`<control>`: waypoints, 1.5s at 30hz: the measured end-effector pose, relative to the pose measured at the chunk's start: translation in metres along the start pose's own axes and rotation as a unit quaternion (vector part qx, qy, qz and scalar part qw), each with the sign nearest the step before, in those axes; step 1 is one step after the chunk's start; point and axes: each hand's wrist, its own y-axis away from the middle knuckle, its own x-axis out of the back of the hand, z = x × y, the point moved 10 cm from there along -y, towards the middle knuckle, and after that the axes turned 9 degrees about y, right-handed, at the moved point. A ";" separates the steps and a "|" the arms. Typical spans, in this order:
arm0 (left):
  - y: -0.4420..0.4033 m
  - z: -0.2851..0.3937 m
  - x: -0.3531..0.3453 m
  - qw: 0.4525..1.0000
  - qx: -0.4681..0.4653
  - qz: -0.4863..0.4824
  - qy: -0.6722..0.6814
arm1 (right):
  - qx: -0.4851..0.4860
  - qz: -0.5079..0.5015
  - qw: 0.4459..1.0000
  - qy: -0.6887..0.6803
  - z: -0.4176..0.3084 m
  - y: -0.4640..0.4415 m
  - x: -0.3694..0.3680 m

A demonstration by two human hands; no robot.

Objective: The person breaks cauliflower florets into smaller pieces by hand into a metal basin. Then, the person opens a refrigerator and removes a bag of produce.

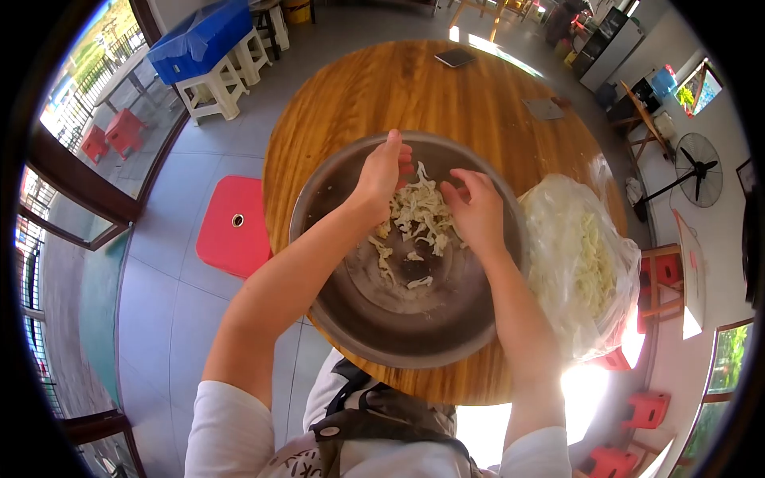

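A large metal basin (470, 319) stands on the round wooden table in front of me. In it lies a loose heap of pale, flour-dusted shreds (420, 211), with a few stray pieces nearer me and whitish powder on the bottom. At the heap's left side is my left hand (384, 175), thumb up and fingers stretched out, partly hidden behind the palm. On the right, my right hand (476, 211) curves its parted fingers toward the shreds. Neither hand visibly holds anything. A clear plastic bag (558, 263) of pale green shredded vegetable sits beside the basin, on the right.
A phone (455, 57) lies at the far edge of the wooden table (343, 92), and a flat grey piece (543, 108) at its far right. A red stool (233, 225) stands left of the table. Further off are a blue-covered box (199, 40) on white stools and a fan (699, 169).
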 end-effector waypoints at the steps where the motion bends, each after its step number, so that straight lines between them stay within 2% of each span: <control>1: 0.000 0.001 0.001 1.000 -0.014 -0.003 -0.005 | -0.007 -0.012 1.000 0.004 0.000 0.000 -0.003; 6: 0.003 0.015 -0.006 0.994 -0.084 -0.011 -0.071 | -0.042 -0.111 0.991 0.055 0.022 0.009 -0.030; 9: 0.008 0.019 -0.010 0.987 -0.123 -0.004 -0.106 | -0.063 -0.164 0.974 0.145 0.024 0.017 -0.032; 12: 0.013 0.033 -0.015 0.959 -0.230 -0.016 -0.165 | -0.078 -0.203 0.966 0.140 0.024 0.023 -0.037; 13: 0.018 0.039 -0.020 0.950 -0.266 -0.023 -0.160 | -0.062 -0.189 0.969 0.149 0.021 0.023 -0.038; 17: 0.053 0.067 -0.062 0.877 -0.401 -0.045 -0.260 | -0.056 -0.202 0.965 0.160 0.020 0.023 -0.047; 20: 0.084 0.078 -0.127 0.857 -0.421 -0.160 -0.253 | -0.036 -0.190 0.969 0.151 0.002 0.028 -0.049; 23: 0.136 0.071 -0.217 0.788 -0.428 -0.258 -0.360 | -0.011 -0.159 0.984 0.083 -0.007 0.023 -0.072; 25: 0.157 0.036 -0.268 0.742 -0.382 -0.390 -0.389 | 0.046 -0.119 0.988 -0.087 -0.027 0.028 -0.067; 27: 0.177 -0.012 -0.308 0.671 -0.339 -0.506 -0.423 | 0.104 -0.085 0.959 -0.248 -0.043 0.039 -0.056; 29: 0.197 -0.066 -0.330 0.593 -0.325 -0.576 -0.459 | 0.120 -0.061 0.933 -0.334 -0.047 0.054 -0.043; 31: 0.206 -0.120 -0.336 0.499 -0.335 -0.601 -0.527 | 0.122 -0.053 0.915 -0.382 -0.048 0.069 -0.036; 34: 0.213 -0.150 -0.330 0.379 -0.437 -0.521 -0.628 | 0.125 -0.057 0.897 -0.421 -0.052 0.088 -0.035; 37: 0.209 -0.168 -0.317 0.287 -0.331 -0.541 -0.718 | 0.124 -0.072 0.886 -0.440 -0.054 0.107 -0.036; 40: 0.235 -0.176 -0.291 0.390 -0.043 -0.704 -0.592 | 0.125 -0.084 0.880 -0.450 -0.051 0.120 -0.039; 43: 0.249 -0.170 -0.289 0.363 0.013 -0.721 -0.590 | 0.130 -0.089 0.875 -0.457 -0.054 0.122 -0.040; 45: 0.229 -0.168 -0.312 0.458 -0.022 -0.683 -0.569 | 0.135 -0.094 0.873 -0.460 -0.057 0.121 -0.040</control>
